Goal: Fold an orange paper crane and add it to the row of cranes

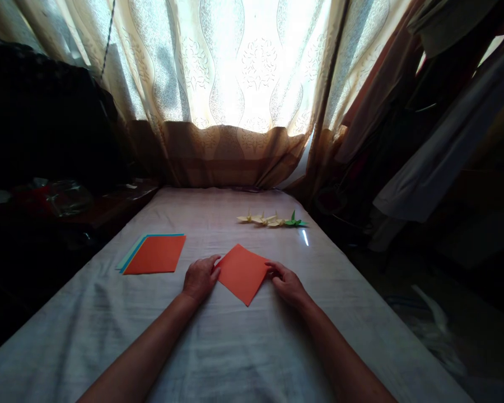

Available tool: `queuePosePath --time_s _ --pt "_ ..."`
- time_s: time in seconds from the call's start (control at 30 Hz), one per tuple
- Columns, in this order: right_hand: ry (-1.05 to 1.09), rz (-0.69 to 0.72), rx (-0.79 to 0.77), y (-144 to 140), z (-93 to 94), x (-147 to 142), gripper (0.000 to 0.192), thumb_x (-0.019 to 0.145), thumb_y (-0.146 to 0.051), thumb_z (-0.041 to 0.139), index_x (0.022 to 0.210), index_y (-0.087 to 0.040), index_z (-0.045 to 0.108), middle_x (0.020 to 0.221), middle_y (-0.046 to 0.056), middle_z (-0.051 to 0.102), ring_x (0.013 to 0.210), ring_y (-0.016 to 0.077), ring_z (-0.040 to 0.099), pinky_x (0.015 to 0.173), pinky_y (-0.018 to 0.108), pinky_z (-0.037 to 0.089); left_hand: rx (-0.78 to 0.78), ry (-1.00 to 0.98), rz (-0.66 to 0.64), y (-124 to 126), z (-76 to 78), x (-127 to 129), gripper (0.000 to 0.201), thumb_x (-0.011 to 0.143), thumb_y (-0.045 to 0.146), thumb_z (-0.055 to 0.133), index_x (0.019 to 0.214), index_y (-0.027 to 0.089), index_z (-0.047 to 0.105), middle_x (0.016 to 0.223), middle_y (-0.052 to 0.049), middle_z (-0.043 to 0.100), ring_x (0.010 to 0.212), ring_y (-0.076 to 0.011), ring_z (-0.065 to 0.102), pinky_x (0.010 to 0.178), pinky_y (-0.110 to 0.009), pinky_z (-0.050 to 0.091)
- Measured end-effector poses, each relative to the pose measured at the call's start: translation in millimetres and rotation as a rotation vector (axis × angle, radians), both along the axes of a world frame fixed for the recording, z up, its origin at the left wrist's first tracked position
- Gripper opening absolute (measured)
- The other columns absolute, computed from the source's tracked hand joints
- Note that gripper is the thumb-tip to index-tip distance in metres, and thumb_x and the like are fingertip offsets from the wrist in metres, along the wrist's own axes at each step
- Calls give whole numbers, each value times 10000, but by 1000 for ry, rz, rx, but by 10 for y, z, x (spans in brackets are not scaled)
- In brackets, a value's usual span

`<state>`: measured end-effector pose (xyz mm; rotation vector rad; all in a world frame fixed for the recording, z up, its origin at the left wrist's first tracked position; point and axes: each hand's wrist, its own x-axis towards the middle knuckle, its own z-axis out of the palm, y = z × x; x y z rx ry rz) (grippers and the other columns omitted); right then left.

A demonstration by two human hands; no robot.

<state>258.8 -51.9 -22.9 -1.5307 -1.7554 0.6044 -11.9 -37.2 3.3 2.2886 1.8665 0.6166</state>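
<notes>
Between my hands is a square sheet of orange paper (242,274), turned so that its corners point left, right, toward me and away. My left hand (200,278) pinches its left corner between thumb and fingers. At the opposite corner, my right hand (286,282) grips the paper with thumb and fingertips. To the left lies a stack of coloured paper (155,254), orange on top with blue and pale green edges showing below. Beyond my right hand stands a row of folded paper cranes, several cream ones (262,220) and a green one (294,220) at the right end.
A pale cloth (235,352) covers the surface under everything. Patterned curtains (235,84) hang across the bright window at the far end. Clothes (437,140) hang along the right side. A dark side table (121,198) with a clear plastic item stands at the left.
</notes>
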Motion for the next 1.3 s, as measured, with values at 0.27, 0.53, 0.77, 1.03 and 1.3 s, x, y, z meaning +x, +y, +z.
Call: queuePosePath --time_s 0.27,0.53,0.77,1.03,1.3 --pt "-290 -5 221 -112 52 -79 209 869 -197 547 971 -245 723 1000 73 668 944 212 602 851 333 485 55 54 -139 -10 -25 -78 186 904 264 567 961 250 743 890 -48 682 892 -216 628 796 -310 455" --pt "-457 54 278 -85 155 -79 150 874 -182 573 912 -232 709 1219 76 645 1142 230 534 963 363 378 99 0 -276 11 -70 -245 248 921 273 522 1009 234 751 1053 -78 696 1000 -216 633 915 -334 475" --pt "-451 66 184 -122 167 -50 200 906 -207 497 872 -217 694 859 28 728 810 167 641 780 267 413 102 -34 -336 -97 -64 -314 172 863 347 624 924 251 753 1084 -69 714 1020 -231 643 922 -359 475" --pt "-392 -13 73 -83 260 -100 175 888 -275 539 835 -261 705 744 -16 731 655 147 643 594 231 379 109 -44 -191 -159 -33 -202 152 893 283 560 862 206 687 756 -32 697 744 -205 640 718 -326 488" --pt "-358 -106 85 -89 94 -165 212 863 -258 531 994 -234 696 800 23 739 736 182 668 693 267 429 281 83 -389 -335 -34 136 374 930 226 481 1290 207 582 1363 -108 579 1305 -289 478 1090 -473 368"
